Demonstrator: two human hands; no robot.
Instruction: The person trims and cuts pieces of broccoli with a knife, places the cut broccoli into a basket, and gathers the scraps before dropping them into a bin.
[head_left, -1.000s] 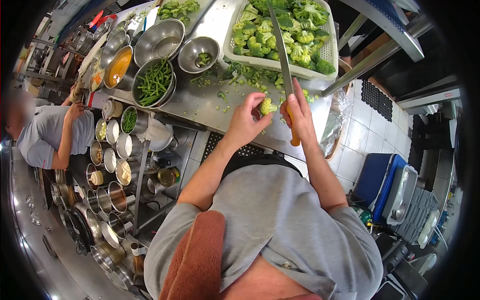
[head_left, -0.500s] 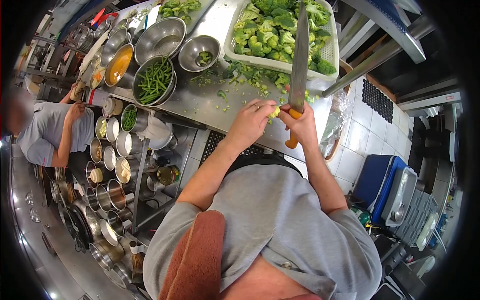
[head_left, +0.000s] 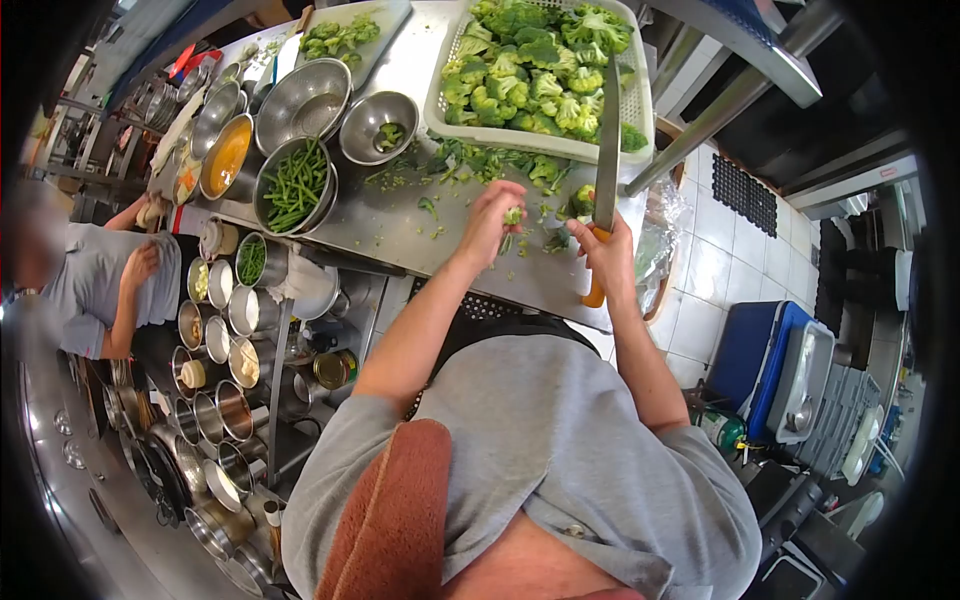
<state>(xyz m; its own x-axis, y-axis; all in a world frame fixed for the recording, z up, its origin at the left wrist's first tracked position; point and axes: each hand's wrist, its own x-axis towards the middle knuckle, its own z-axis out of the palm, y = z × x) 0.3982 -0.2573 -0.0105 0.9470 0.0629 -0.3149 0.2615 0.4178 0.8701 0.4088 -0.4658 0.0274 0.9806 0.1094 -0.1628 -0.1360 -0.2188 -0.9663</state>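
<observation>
My left hand is closed on a small broccoli piece above the steel table. In my right hand is a large knife with an orange handle, its blade pointing up and away from me. The blade passes in front of a white perforated basket heaped with broccoli florets. A darker broccoli piece lies beside the blade, just beyond my right hand. Green scraps are scattered between the basket and my hands.
On the left stand a steel bowl of green beans, a small bowl with broccoli bits, and other metal bowls. A co-worker stands at far left near several pots. A metal post rises right of the basket.
My hands have moved apart, the left one carrying the small broccoli piece away from the knife. The knife stays in my right hand. The view has shifted slightly.
</observation>
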